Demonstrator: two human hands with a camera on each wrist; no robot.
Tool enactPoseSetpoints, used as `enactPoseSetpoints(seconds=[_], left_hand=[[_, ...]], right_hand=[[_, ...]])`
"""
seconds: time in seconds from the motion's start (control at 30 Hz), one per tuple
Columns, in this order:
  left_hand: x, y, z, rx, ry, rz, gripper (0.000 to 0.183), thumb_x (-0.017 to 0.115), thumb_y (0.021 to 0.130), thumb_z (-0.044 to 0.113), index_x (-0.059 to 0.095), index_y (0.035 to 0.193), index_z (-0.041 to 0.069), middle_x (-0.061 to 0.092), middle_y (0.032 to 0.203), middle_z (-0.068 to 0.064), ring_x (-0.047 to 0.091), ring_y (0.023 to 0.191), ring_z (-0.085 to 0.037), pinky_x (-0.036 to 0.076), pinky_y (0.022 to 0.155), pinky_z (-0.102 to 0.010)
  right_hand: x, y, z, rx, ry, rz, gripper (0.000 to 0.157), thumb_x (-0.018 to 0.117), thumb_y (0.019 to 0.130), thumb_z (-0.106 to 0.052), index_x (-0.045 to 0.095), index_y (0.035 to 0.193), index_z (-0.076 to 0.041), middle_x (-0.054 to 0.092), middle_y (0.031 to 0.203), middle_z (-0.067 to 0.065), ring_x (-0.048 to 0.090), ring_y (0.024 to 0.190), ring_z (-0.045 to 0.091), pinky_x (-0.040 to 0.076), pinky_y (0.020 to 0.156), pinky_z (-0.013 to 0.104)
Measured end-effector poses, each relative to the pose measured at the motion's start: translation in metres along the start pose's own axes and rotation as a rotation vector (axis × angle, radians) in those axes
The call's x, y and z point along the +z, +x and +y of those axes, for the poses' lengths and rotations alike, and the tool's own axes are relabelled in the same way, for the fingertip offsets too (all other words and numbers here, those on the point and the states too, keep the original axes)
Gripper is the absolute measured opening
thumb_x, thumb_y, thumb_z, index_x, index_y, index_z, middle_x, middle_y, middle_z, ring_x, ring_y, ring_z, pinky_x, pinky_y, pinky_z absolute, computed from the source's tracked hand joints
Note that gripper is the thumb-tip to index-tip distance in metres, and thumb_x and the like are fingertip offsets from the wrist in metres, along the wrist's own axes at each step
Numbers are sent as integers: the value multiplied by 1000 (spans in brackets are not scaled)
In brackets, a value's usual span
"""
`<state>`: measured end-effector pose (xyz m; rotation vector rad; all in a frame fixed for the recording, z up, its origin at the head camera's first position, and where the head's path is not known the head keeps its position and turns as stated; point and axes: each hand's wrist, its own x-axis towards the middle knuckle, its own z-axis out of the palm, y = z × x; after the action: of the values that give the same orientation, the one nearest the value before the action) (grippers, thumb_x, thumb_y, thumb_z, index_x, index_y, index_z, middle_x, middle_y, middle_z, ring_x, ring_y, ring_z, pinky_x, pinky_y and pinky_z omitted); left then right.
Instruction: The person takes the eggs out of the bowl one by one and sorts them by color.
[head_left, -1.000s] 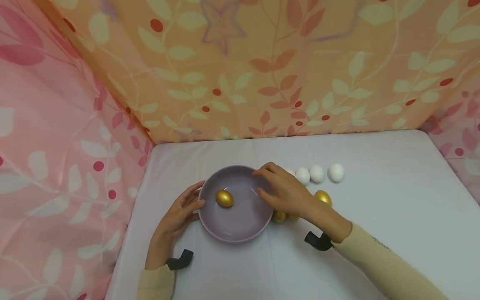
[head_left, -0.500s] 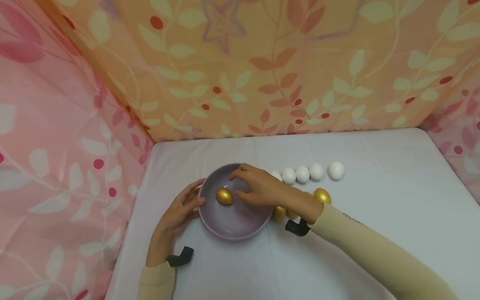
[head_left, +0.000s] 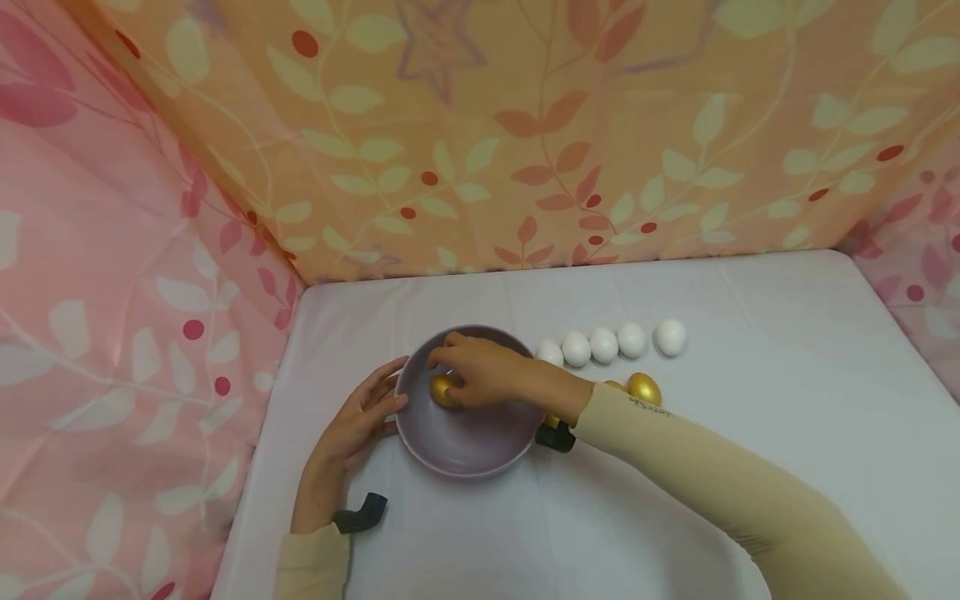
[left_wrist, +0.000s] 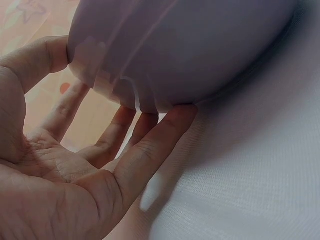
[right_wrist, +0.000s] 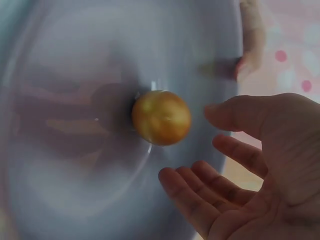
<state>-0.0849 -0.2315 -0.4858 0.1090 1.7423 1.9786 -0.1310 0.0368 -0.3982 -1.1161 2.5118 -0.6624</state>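
A shallow mauve bowl (head_left: pixel 468 462) stands on the white table. My left hand (head_left: pixel 366 418) holds it at its left side, the thumb at the rim and the spread fingers (left_wrist: pixel 150 150) against the outer wall. Inside the bowl lies one golden egg (right_wrist: pixel 162 119). Over the bowl's inside is my right hand (head_left: pixel 480 371), thumb and fingers parted around the egg. In the right wrist view a gap shows between the egg and this hand (right_wrist: pixel 250 165). From the head view, the hand partly covers the egg.
A row of several white eggs (head_left: pixel 603 346) lies right of the bowl. More golden eggs (head_left: pixel 643 389) lie in front of that row, some hidden by the right forearm. Patterned cloth walls (head_left: pixel 480 150) enclose the table at the back and sides.
My right hand has moved left from the bowl's right rim to the golden egg inside. The left hand and the bowl have stayed in place.
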Motion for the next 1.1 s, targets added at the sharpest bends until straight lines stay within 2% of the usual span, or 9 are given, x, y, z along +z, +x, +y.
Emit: enactPoseSetpoints(seconds=[0.17, 0.43, 0.63, 0.77, 0.9, 1.1], left_hand=[[0, 1, 1, 4, 0, -3, 66, 61, 105, 8, 35, 164, 19, 51, 148, 1, 62, 127, -12, 61, 95, -41], [-1, 2, 2, 7, -6, -4, 66, 61, 105, 7, 35, 164, 18, 51, 149, 1, 61, 128, -11, 61, 95, -40], [0, 1, 0, 4, -21, -7, 65, 60, 105, 6, 35, 164, 19, 52, 146, 2, 61, 127, -11, 61, 95, -41], [0, 1, 1, 4, -21, 0, 66, 61, 104, 6, 36, 164, 19, 52, 146, 2, 61, 127, -11, 61, 96, -41], [1, 1, 1, -7, -23, 9, 66, 62, 104, 7, 37, 164, 19, 52, 147, 2, 61, 127, -11, 61, 96, -41], [0, 1, -1, -11, -28, 5, 67, 62, 104, 7, 36, 164, 19, 51, 149, 2, 60, 129, -12, 60, 96, -41]], right_hand=[[3, 8, -1, 39, -35, -61, 46, 75, 94, -14, 65, 139, -10, 62, 122, 11, 56, 92, 18, 49, 83, 31], [4, 14, -3, 61, -64, -119, 43, 75, 96, -19, 66, 137, -13, 61, 119, 12, 58, 92, 20, 51, 83, 34], [10, 19, -4, 35, -97, -158, 37, 72, 98, -17, 65, 134, -12, 60, 116, 11, 58, 91, 20, 51, 84, 35], [12, 23, -5, 22, -123, -153, 34, 73, 95, -13, 66, 128, -11, 60, 112, 8, 57, 90, 19, 51, 84, 34], [13, 25, -7, 36, -137, -162, 36, 75, 92, -11, 65, 127, -11, 62, 113, 7, 57, 92, 18, 51, 86, 34], [13, 25, -8, 32, -122, -180, 52, 76, 91, -8, 63, 141, -12, 64, 127, 9, 61, 101, 19, 54, 97, 36]])
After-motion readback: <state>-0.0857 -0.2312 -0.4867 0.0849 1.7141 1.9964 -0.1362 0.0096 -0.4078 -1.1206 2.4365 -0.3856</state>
